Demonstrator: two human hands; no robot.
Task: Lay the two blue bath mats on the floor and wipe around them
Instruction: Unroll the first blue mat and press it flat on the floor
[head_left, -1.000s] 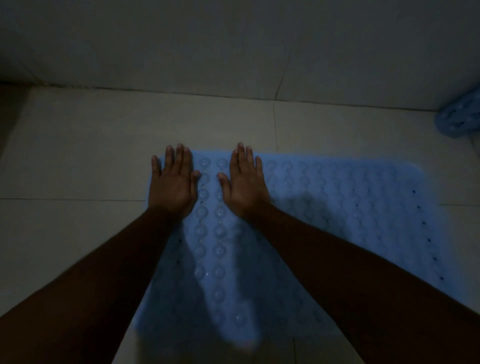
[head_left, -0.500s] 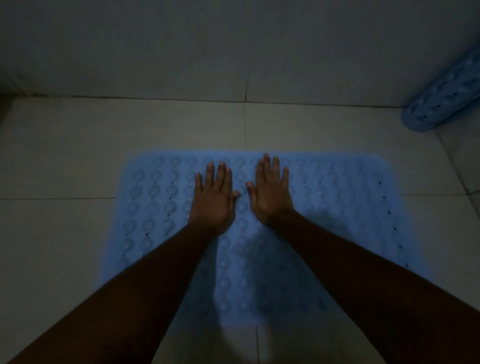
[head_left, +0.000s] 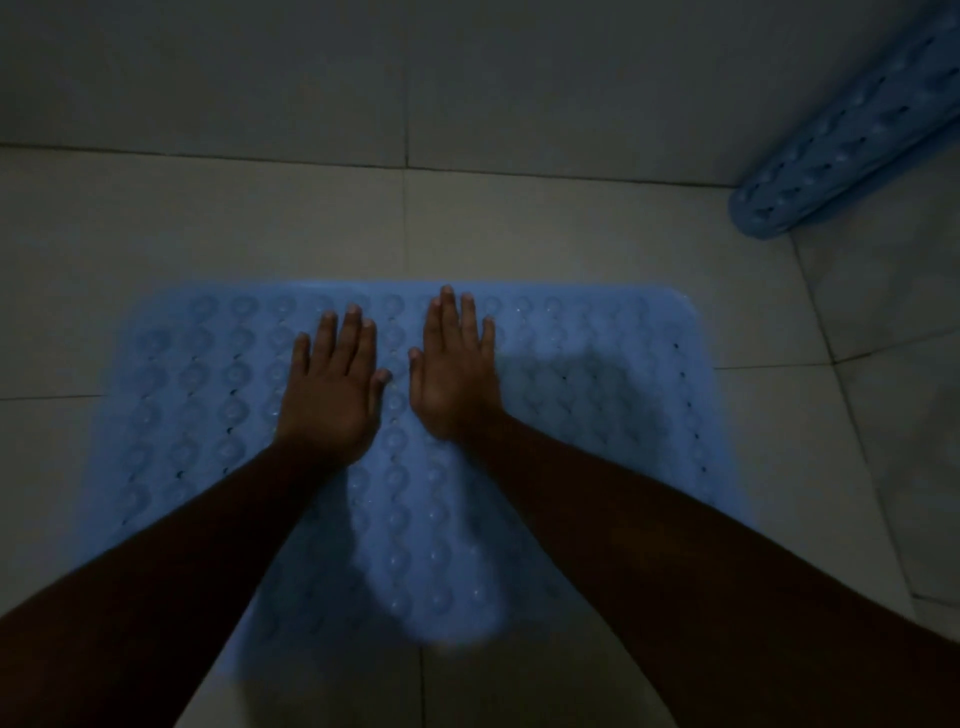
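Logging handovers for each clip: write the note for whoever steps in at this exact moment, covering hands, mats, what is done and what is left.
Left hand: open, palm down, flat on the spread mat.
Right hand: open, palm down on the same mat, beside the left; neither holds anything.
Spread mat: flat on the tiled floor, near the wall.
Second mat: rolled up, leaning in the far right corner.
Done: one mat laid.
Left: unroll and lay the second mat, then wipe around both. No cloth is in view.
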